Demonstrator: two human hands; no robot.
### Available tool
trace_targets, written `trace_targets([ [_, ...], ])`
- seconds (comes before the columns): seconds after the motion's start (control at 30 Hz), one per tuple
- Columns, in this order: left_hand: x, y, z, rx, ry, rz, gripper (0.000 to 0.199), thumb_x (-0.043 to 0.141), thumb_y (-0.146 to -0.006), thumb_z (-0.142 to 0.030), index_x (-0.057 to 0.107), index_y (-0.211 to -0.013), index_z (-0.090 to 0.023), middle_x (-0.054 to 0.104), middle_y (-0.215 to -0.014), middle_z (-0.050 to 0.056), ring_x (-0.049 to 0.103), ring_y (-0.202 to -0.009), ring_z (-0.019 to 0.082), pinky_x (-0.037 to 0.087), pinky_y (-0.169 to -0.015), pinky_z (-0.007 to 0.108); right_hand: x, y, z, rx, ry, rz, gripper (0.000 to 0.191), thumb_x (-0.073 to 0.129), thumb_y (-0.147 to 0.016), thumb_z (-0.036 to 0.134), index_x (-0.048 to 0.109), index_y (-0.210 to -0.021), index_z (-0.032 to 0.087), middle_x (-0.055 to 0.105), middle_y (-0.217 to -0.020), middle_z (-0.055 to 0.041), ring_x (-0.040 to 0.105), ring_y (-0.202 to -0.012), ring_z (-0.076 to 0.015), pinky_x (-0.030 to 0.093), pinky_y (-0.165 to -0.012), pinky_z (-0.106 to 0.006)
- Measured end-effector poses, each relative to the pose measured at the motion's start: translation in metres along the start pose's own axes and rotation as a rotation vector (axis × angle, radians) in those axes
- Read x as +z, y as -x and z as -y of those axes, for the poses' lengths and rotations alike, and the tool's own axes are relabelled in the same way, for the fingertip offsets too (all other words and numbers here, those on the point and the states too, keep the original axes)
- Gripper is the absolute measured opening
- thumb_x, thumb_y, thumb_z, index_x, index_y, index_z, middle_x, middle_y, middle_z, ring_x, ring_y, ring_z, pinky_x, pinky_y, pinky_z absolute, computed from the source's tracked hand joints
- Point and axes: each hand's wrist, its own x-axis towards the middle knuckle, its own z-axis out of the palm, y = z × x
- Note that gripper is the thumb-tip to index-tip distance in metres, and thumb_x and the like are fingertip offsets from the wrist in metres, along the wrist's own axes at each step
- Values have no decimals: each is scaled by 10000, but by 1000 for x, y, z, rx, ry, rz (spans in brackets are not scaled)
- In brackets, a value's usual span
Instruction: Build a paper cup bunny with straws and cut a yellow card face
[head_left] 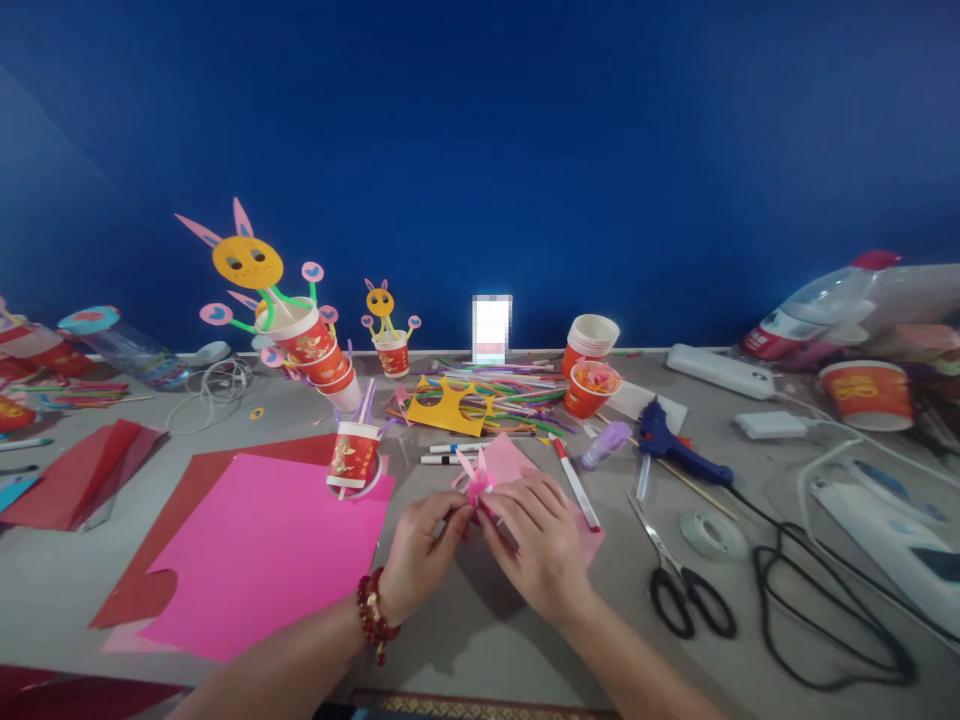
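Observation:
Both hands meet over the middle of the table, fingertips pinched together on a small pink paper piece with two pointed strips like rabbit ears sticking up. My left hand, with a red bead bracelet on its wrist, grips the lower left of the piece. From the right, my right hand pinches its other side; the fingers hide much of it. Behind the right hand lies a pale pink paper sheet. Close by are a red marker and black-and-white markers.
Left stand a red paper cup and a rabbit-face cup figure, by a bright pink sheet. Scissors, tape and a blue glue gun with a looping cord lie right. Pipe cleaners and cut yellow paper lie behind.

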Motion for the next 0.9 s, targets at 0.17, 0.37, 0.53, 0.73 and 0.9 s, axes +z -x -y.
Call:
trace_targets([
  [0.17, 1, 1, -1, 23, -34, 7, 227, 525, -964, -270, 651, -791, -193, 667, -660, 14, 625, -635, 156, 457, -649, 241, 0, 0, 1, -15, 3, -11, 201, 578, -877, 91, 648, -987, 244, 751, -869, -34, 669, -797, -216, 500, -879, -446],
  [0.37, 1, 2, 0, 26, -31, 15, 227, 523, -970, -271, 649, -801, -185, 665, -662, 13, 630, -632, 148, 461, -641, 229, -2, 0, 1, -5, -21, 14, 178, 588, -884, 115, 641, -1000, 239, 750, -891, -42, 667, -823, -223, 504, -889, -453],
  [0.53, 0, 2, 0, 21, -38, 15, 236, 529, -966, -264, 644, -774, -188, 660, -654, 10, 625, -629, 148, 457, -647, 232, 0, 0, 1, -8, -19, 18, 179, 591, -889, 111, 639, -1008, 237, 749, -886, -40, 665, -817, -221, 513, -883, -451],
  [0.73, 0, 0, -4, 30, -63, 29, 260, 523, -963, -246, 629, -733, -190, 659, -647, 8, 622, -627, 146, 451, -645, 230, 2, 1, 1, -22, 4, 16, 188, 584, -884, 84, 635, -978, 239, 753, -865, -30, 665, -791, -212, 523, -874, -446],
  [0.9, -2, -1, -5, 10, -12, 46, 281, 503, -976, -261, 619, -731, -184, 652, -665, 13, 621, -647, 146, 459, -655, 232, 1, 0, 1, -19, -40, -7, 201, 573, -886, 68, 630, -974, 239, 752, -864, -33, 663, -788, -211, 537, -846, -421],
])
